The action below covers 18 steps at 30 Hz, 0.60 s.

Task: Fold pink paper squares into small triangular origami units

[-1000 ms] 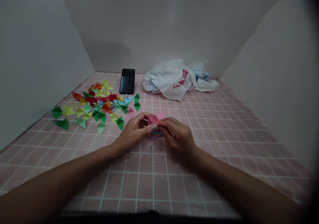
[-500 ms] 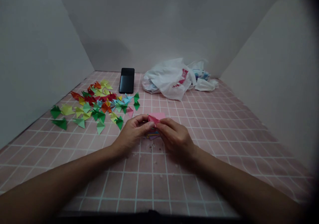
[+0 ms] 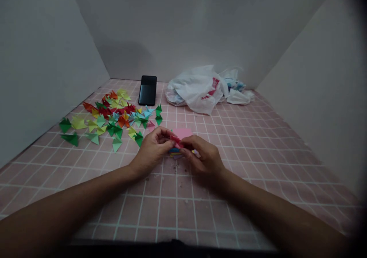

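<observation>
Between my two hands is a small pink folded paper (image 3: pixel 177 141), part of it hidden by fingers. My left hand (image 3: pixel 155 146) pinches its left side between thumb and fingers. On its right side, the fingers and thumb of my right hand (image 3: pixel 204 154) are closed around the edge. Just behind and under the hands lies a stack of coloured paper sheets (image 3: pixel 183 133), a pink one on top and blue and yellow edges showing below. Off to the left spreads a loose group of folded paper pieces (image 3: pixel 114 129) in green, yellow, red, orange and light blue.
A black phone (image 3: pixel 147 90) leans or lies at the back, left of centre. Right of it sits a crumpled white plastic bag (image 3: pixel 196 89) with red print, beside more plastic wrapping (image 3: pixel 239 93). Pale walls enclose the pink checked tablecloth (image 3: pixel 258 151) on three sides.
The pink paper, earlier showing a broad pointed face, now appears narrower and turned between my fingers. My right fingers have shifted along its edge. The view has tilted slightly.
</observation>
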Motion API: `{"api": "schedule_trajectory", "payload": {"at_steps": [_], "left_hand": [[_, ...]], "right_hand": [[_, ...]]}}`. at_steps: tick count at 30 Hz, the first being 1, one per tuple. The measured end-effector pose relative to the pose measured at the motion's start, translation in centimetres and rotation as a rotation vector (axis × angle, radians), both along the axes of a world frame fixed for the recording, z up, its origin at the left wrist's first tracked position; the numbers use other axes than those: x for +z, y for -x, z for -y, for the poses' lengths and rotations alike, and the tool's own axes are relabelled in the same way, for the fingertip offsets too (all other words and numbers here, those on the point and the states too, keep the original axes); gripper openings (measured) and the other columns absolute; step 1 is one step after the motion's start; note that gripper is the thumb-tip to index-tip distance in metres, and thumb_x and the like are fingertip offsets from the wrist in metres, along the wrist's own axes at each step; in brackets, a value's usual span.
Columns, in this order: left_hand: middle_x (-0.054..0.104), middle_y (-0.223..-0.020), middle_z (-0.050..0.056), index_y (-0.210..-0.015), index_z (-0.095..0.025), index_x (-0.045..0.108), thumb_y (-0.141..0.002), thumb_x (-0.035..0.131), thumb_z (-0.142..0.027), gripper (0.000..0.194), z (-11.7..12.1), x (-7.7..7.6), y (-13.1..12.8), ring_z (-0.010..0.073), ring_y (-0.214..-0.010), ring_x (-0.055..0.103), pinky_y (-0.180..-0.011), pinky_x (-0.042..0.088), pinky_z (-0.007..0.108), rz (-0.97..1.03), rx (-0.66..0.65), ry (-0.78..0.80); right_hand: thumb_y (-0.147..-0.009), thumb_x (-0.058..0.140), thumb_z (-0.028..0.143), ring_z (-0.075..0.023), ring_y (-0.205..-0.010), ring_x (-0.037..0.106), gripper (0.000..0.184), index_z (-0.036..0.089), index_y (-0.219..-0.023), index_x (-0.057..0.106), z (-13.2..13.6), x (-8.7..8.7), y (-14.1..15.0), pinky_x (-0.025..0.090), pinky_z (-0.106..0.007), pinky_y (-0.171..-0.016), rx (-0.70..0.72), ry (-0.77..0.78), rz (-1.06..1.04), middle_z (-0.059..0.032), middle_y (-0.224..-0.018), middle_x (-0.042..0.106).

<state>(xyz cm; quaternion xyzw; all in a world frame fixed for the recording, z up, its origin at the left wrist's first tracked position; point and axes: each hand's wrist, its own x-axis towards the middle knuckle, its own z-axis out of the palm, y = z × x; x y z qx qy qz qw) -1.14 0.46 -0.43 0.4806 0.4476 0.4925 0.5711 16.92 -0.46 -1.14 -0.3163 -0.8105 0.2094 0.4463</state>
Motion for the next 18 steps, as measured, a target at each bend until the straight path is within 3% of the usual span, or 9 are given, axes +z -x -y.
{"api": "schedule_trajectory", "payload": {"at_steps": [4,7,12,18], "left_hand": [[0.066,-0.085,0.000,-0.086,-0.016,0.059,-0.069,0.073,-0.018,0.023,0.01,0.15,-0.02,0.0133,-0.081,0.064,-0.079,0.051,0.029,-0.038,-0.025,0.006],[0.065,-0.085,0.000,-0.088,-0.017,0.059,-0.068,0.073,-0.017,0.025,0.02,0.15,-0.02,0.0129,-0.080,0.064,-0.076,0.049,0.028,-0.064,-0.049,0.033],[0.063,-0.085,0.000,-0.088,-0.017,0.058,-0.067,0.073,-0.018,0.026,-0.06,0.11,0.08,0.0134,-0.078,0.063,-0.072,0.049,0.027,-0.094,-0.078,0.042],[0.064,-0.086,0.000,-0.089,-0.017,0.059,-0.067,0.072,-0.016,0.026,-0.09,-0.05,0.14,0.0132,-0.078,0.064,-0.072,0.050,0.027,-0.068,-0.108,0.032]], "right_hand": [[-0.094,0.056,0.027,-0.0124,-0.062,0.060,0.007,0.021,-0.094,0.055,-0.39,-0.04,0.14,0.049,-0.027,-0.057,-0.012,0.515,-0.296,0.0009,-0.077,0.062],[-0.088,0.064,0.030,-0.0110,-0.056,0.058,0.014,0.020,-0.084,0.055,-0.74,-0.09,0.32,0.046,-0.025,-0.054,0.021,0.746,-0.411,0.0027,-0.068,0.061],[-0.084,0.069,0.034,-0.0103,-0.051,0.055,0.020,0.019,-0.081,0.057,-0.79,0.18,0.46,0.044,-0.025,-0.051,0.109,0.888,-0.421,0.0031,-0.060,0.063],[-0.080,0.072,0.033,-0.0099,-0.053,0.057,0.021,0.019,-0.087,0.058,-0.84,0.49,0.46,0.047,-0.025,-0.052,0.174,0.911,-0.399,0.0029,-0.066,0.065]]}}
